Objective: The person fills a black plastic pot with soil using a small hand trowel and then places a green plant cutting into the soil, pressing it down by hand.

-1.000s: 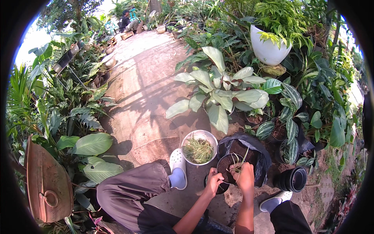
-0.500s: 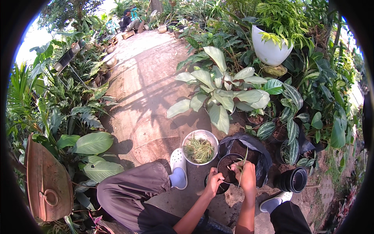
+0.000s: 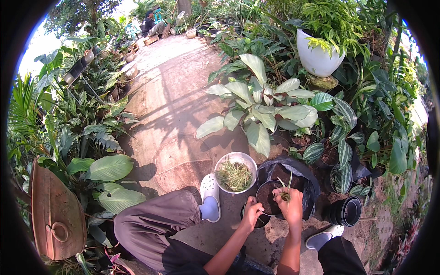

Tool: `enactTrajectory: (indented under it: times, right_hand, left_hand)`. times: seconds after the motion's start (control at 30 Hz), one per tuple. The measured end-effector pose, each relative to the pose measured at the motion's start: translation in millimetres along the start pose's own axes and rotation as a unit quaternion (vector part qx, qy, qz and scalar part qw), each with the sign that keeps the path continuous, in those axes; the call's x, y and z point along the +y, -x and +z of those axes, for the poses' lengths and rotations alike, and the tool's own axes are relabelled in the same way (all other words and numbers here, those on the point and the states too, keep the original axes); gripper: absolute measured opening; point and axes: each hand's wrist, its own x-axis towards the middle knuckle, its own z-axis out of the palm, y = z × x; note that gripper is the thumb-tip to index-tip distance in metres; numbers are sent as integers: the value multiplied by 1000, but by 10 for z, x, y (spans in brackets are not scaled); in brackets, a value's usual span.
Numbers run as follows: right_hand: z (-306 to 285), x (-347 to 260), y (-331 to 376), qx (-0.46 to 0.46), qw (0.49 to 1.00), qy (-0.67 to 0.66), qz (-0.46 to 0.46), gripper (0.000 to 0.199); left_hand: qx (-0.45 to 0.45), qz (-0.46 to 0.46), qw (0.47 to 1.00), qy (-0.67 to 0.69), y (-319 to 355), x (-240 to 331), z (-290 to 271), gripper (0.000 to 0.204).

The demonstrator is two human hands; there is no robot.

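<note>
My left hand (image 3: 251, 213) is closed on the near-left rim of a small black pot (image 3: 267, 198) filled with dark soil. Pinched in my right hand (image 3: 291, 204) is a small plantlet (image 3: 285, 194) with narrow green and pale leaves, held over the right side of that pot. Its lower end is hidden by my fingers. A second black pot (image 3: 262, 222) sits partly under my left hand. Behind the soil-filled pot is an open black plastic bag (image 3: 312, 183) with soil in it. To the left, a white bucket (image 3: 253, 164) holds a heap of similar plantlets.
Stacked black pots (image 3: 343, 211) lie on their side near my right shoe (image 3: 323, 236). A broad pale-leaved plant (image 3: 263, 107) stands ahead, below a white planter (image 3: 318, 57). Foliage lines both sides of the concrete path (image 3: 169, 101). A person (image 3: 152, 26) sits far off.
My right hand has turned and shifted slightly, so the plantlet's leaves stand more upright and bunch above my fingers. My left hand stays on the pot.
</note>
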Motion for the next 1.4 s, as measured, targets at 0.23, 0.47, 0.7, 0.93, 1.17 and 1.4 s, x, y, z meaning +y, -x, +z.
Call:
enactTrajectory:
  times: [0.23, 0.47, 0.7, 0.93, 1.17, 1.4]
  right_hand:
    - [5, -49, -3, -3, 1000, -20, 10, 18]
    - [61, 192, -11, 22, 996, -84, 15, 15]
    - [-8, -19, -37, -18, 999, 21, -17, 15]
    - [13, -22, -20, -20, 998, 61, -26, 14]
    - [73, 184, -53, -22, 999, -19, 20, 12]
    - [61, 179, -42, -27, 999, 12, 21, 11]
  left_hand:
    - [2, 1, 1000, 8, 3, 31, 35, 34]
    - [-1, -3, 1000, 11, 14, 48, 54, 34]
    - [-4, 5, 1000, 11, -6, 19, 1, 34]
    - [-7, 2, 1000, 13, 18, 35, 33, 34]
    - [-1, -4, 1000, 10, 9, 43, 23, 33]
    - [1, -1, 1000, 1, -2, 3, 9, 34]
